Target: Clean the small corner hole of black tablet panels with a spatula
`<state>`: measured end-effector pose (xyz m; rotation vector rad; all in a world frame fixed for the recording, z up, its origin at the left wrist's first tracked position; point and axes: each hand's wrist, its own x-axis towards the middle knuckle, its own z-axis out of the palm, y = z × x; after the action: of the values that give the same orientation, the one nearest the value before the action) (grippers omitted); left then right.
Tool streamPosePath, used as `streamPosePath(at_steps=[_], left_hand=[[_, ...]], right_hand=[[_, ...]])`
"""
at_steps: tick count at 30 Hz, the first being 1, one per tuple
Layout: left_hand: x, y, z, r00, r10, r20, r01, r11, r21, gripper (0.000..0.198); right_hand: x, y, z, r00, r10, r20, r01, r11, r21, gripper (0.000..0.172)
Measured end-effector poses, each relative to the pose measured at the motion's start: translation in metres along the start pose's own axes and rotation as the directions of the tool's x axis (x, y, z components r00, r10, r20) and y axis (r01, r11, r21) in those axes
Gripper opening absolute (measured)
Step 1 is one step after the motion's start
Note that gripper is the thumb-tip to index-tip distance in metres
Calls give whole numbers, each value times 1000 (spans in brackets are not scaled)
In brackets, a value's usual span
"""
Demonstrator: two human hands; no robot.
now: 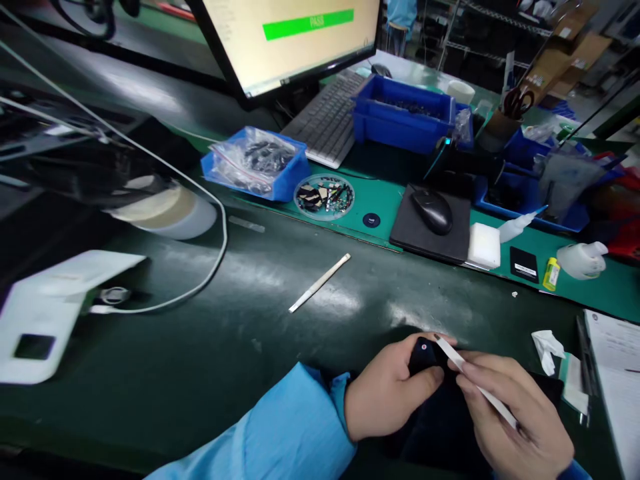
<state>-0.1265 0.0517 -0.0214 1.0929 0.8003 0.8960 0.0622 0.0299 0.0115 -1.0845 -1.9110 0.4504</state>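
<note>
The grip of the left hand [387, 393] is closed on a dark, nearly black device [420, 360] at the near side of the counter [225, 373], thumb lying across it. Its visible corner looks rounded and carries a small pale dot with a reddish centre; I can't tell where its lower edge ends. The right hand [520, 417] pinches a slim, flat white stick [485, 392], its dark tip up beside the device's corner.

The held white stick [497, 406] looks smooth and matt, the tabletop [200, 367] glossy, the sleeve [290, 427] cloth, the bag [240, 163] shiny plastic.
</note>
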Motion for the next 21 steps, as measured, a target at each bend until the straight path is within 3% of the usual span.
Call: streamPosePath(at_steps=[7,15,21], left_hand=[[-1,1,5,999,26,-36,-26,1000,-1,35],[1,1,8,999,23,-48,-24,1000,-15,37],[0,2,7,998,15,-58,-14,1000,8,38]], right_hand=[[2,-2,3,997,-18,-81,23,998,62,33],[6,0,2,998,-53,32,51,998,41,32],[-1,5,-2,980,-125,155,125,992,12,42]])
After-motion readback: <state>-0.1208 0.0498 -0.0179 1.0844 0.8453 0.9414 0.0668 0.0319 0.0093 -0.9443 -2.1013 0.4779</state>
